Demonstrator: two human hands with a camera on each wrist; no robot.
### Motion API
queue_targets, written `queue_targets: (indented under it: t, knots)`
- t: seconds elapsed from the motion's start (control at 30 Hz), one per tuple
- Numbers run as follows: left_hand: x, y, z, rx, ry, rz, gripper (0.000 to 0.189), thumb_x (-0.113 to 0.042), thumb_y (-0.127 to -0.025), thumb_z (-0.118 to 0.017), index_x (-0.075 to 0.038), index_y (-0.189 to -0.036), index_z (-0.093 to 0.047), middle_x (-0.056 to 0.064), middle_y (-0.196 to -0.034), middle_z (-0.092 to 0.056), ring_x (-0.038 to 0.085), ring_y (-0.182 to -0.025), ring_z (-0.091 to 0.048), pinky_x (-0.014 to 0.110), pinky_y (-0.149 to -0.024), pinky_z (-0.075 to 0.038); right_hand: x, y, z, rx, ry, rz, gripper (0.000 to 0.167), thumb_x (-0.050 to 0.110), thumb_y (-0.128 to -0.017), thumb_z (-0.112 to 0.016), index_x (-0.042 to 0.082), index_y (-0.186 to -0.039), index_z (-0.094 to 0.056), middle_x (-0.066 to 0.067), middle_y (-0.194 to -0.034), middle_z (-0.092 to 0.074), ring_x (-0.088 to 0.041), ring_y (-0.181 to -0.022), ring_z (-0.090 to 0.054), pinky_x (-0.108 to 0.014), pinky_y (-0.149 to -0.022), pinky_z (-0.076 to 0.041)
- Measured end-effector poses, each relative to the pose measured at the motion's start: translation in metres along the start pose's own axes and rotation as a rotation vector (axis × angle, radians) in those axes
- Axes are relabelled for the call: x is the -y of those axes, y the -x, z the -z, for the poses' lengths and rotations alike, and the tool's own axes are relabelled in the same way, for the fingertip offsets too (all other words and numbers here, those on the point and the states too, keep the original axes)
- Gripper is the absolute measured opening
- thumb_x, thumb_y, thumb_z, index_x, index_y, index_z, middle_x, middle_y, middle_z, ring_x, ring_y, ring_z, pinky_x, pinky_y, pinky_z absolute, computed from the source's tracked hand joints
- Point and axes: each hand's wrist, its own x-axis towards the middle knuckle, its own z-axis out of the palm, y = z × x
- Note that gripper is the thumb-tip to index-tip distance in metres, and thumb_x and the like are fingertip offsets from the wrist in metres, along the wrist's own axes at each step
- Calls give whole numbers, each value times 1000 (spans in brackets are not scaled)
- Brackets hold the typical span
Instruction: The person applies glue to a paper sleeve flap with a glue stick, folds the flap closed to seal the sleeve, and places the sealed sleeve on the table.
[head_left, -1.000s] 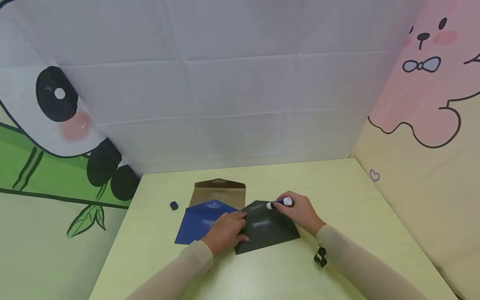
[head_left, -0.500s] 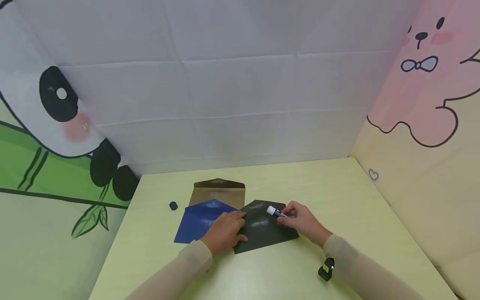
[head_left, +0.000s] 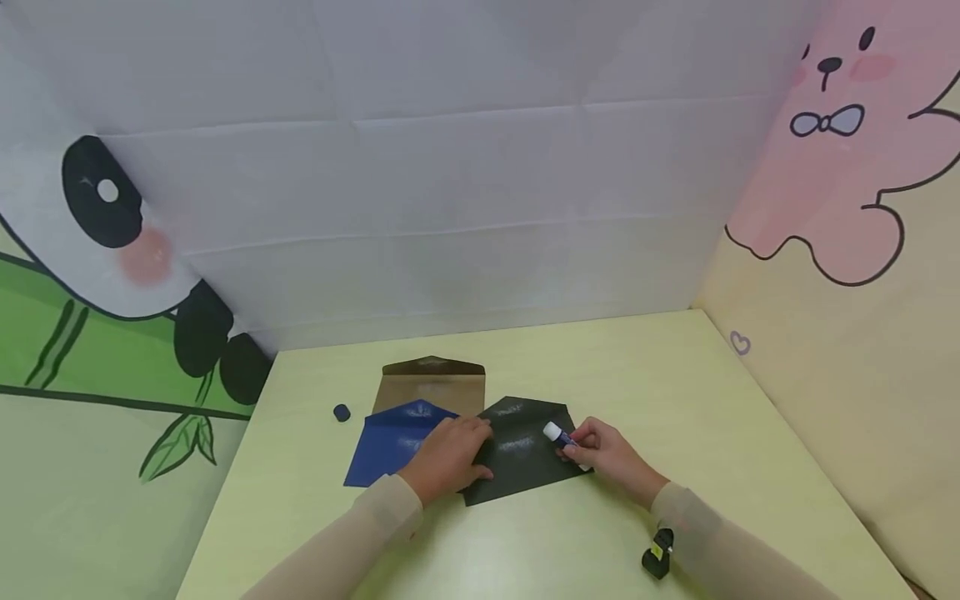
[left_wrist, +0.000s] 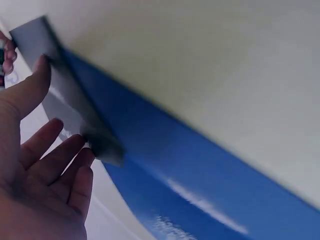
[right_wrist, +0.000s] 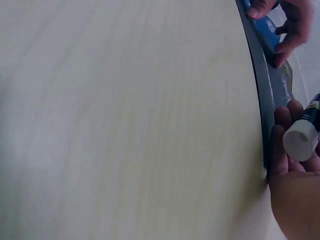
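Note:
My right hand (head_left: 611,458) pinches a glue stick (head_left: 560,437) with a dark blue barrel and white ends, over the right side of a black envelope (head_left: 517,454). Its far end tilts up and left in the head view; the other end is near the envelope's right corner. In the right wrist view, a white end of the glue stick (right_wrist: 301,140) faces the camera. My left hand (head_left: 448,454) rests on the black envelope's left edge, fingers loosely extended, overlapping a blue envelope (head_left: 386,446). The left wrist view shows the thumb and fingertips touching the black envelope (left_wrist: 37,40).
A brown envelope (head_left: 435,392) lies behind the blue one, its flap up. The small dark cap (head_left: 342,412) stands to the left on the pale yellow table (head_left: 600,358). A black device (head_left: 658,554) hangs by the right wrist. White cloth (head_left: 465,167) and cartoon-printed panels surround the table.
My right hand has moved toward me and right, along the black envelope's right side, turning the glue stick so its far end now points up-left. The left hand has stayed in place.

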Motion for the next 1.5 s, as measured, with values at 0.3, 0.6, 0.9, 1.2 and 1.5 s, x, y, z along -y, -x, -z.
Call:
queue_targets:
  t: [0.3, 0.6, 0.9, 1.2, 1.5]
  knots:
    - [-8, -32, 22, -36, 209, 102, 49, -30, -116, -79, -9, -159, -67, 13, -153, -78, 34, -142, -76, 54, -121, -63, -4, 1, -5, 24, -7, 11, 21, 8, -117, -73, -5, -127, -59, -30, -132, -85, -30, -125, -84, -23, -93, -59]
    - [-14, -62, 22, -37, 448, 207, 43, -21, -121, -67, 1, -157, -69, 17, -135, -81, 31, -120, -79, 53, -110, -67, -5, 2, -7, 43, -22, 29, 22, 6, -117, -71, -5, -130, -58, -29, -134, -84, -29, -127, -84, -21, -97, -60]
    - [-30, -64, 23, -76, 509, 206, 24, -19, -119, -69, -5, -123, -88, 8, -110, -81, 16, -92, -68, 42, -90, -64, -7, 3, -5, 72, -50, 41, 38, 8, -120, -68, -13, -150, -60, -31, -141, -82, -36, -134, -81, -21, -97, -62]
    - [-46, -64, 7, 6, 444, 230, 27, -31, -115, -79, -10, -97, -82, 2, -88, -75, 14, -77, -60, 30, -70, -49, -7, 1, -4, 95, -84, 45, 31, 10, -120, -67, -10, -144, -64, -27, -139, -83, -11, -126, -80, -20, -98, -61]
    - [-60, -67, -9, 79, 311, 353, 39, -44, -112, -83, -6, -102, -78, 6, -86, -75, 18, -73, -64, 35, -67, -47, -4, 2, -4, 99, -76, 54, 28, 10, -120, -68, -8, -141, -66, -27, -135, -84, -8, -122, -78, -23, -96, -60]
